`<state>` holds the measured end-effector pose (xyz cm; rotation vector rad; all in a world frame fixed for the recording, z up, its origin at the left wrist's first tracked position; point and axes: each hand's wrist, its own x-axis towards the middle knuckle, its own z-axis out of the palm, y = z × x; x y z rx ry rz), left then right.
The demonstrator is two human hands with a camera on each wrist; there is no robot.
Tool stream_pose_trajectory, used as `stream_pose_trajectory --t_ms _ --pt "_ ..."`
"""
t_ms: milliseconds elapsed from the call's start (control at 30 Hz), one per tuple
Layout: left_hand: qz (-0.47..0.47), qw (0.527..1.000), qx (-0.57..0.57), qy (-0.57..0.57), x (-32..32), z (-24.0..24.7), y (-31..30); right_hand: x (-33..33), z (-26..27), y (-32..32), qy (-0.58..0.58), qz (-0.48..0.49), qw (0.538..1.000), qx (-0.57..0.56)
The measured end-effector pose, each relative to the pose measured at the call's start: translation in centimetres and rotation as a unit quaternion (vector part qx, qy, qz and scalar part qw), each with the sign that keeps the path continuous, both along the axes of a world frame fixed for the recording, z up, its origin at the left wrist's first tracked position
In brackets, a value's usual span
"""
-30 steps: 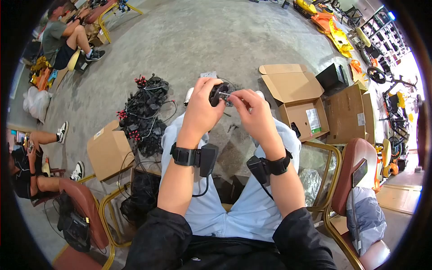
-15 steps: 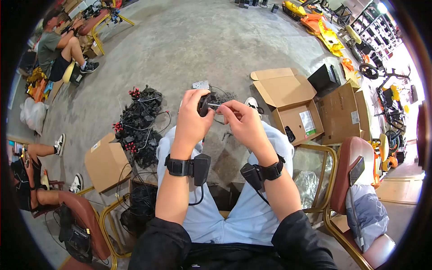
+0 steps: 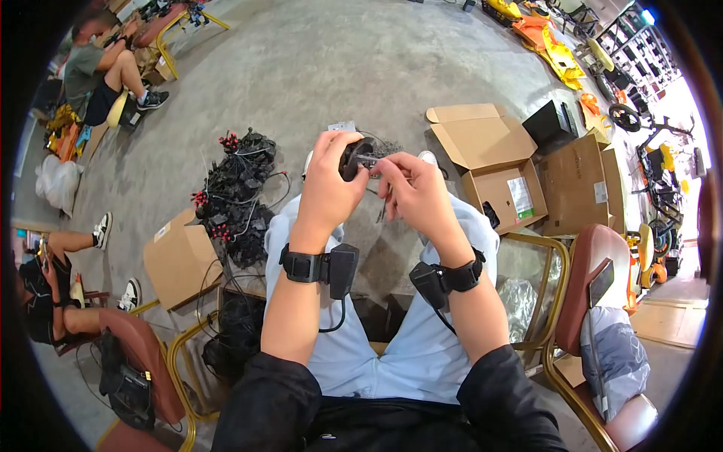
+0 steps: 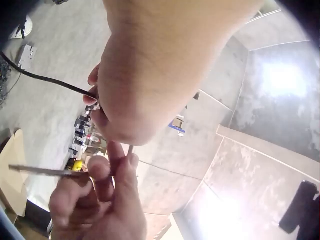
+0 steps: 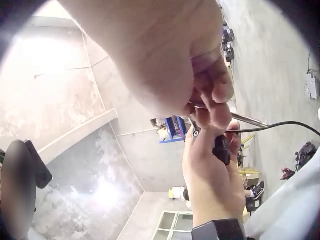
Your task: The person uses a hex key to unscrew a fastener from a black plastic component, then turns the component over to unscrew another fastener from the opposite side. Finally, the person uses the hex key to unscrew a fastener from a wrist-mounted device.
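Observation:
In front of the knees, my left hand [image 3: 330,184] grips a round black part [image 3: 351,160] with a thin black cable [image 4: 47,80] running from it. My right hand [image 3: 422,194] is close beside it, thumb and index finger pinching a small metal piece [image 5: 195,132] at the part's near face. A slim metal rod [image 4: 45,170] is held among the curled fingers of that same hand, its free end sticking out. In the right wrist view the black part [image 5: 221,150] is mostly hidden behind fingers.
A heap of black cabled parts with red ends [image 3: 239,200] lies on the floor at left, near a cardboard flap [image 3: 181,260]. At right stand an open carton [image 3: 493,192] and a chair [image 3: 602,271]. Two people sit at far left.
The right hand's rod pointed at the black part earlier; now it sits back among the curled fingers while thumb and index finger stay at the part. The left hand keeps its grip.

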<state>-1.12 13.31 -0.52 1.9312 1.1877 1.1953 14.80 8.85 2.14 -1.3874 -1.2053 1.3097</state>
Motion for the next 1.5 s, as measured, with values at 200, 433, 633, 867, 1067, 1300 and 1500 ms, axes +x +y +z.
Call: stream_pose_trajectory --t_ms 200,433,633,867,1067,1300,1500 --pt "0.013 0.999 0.022 -0.031 -0.1 0.2 0.1 -0.4 -1.3 0.0 -0.046 -0.035 0.991 0.117" --pt "-0.006 0.999 0.043 0.004 -0.1 0.0 0.1 -0.1 -1.8 0.6 -0.265 -0.059 0.895 0.355" --pt "0.0 0.999 0.036 0.002 0.0 0.2 0.0 -0.4 -1.4 0.1 -0.203 -0.059 0.932 0.294" --pt "0.013 0.999 0.034 -0.022 0.0 -0.1 0.2 -0.1 -0.5 -0.1 -0.053 -0.039 0.993 0.095" --pt "0.009 0.999 0.032 -0.015 0.0 -0.1 0.2 -0.2 -1.4 0.0 -0.204 -0.036 0.939 0.276" --pt "0.008 0.999 0.041 -0.008 -0.1 -0.3 0.3 -0.4 -1.8 0.1 -0.309 -0.045 0.882 0.353" --pt "0.01 1.0 0.024 0.005 -0.1 -0.4 0.1 -0.4 -1.5 0.0 -0.369 -0.057 0.856 0.356"
